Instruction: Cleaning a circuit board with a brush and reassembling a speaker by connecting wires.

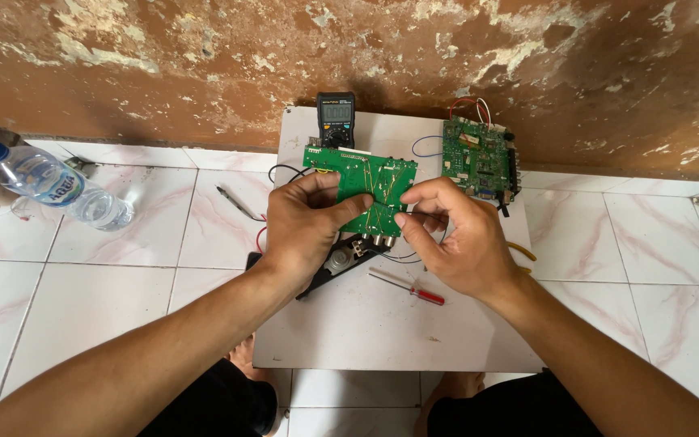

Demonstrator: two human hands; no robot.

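Note:
My left hand (pixel 305 231) and my right hand (pixel 455 239) both grip a green circuit board (pixel 362 182), held tilted above a white board (pixel 382 332) on the floor. The left thumb presses on the board's solder side; the right fingers pinch its right edge. Metal connectors hang off the board's lower edge. Under my hands lies a black elongated part (pixel 335 267) with wires. A small screwdriver with a red handle (pixel 413 290) lies just below my right hand.
A black multimeter (pixel 336 117) leans by the peeling wall. A second green circuit board (pixel 479 158) with red and blue wires lies at the right rear. A plastic water bottle (pixel 50 184) and a probe (pixel 236 202) lie on the tiled floor at left.

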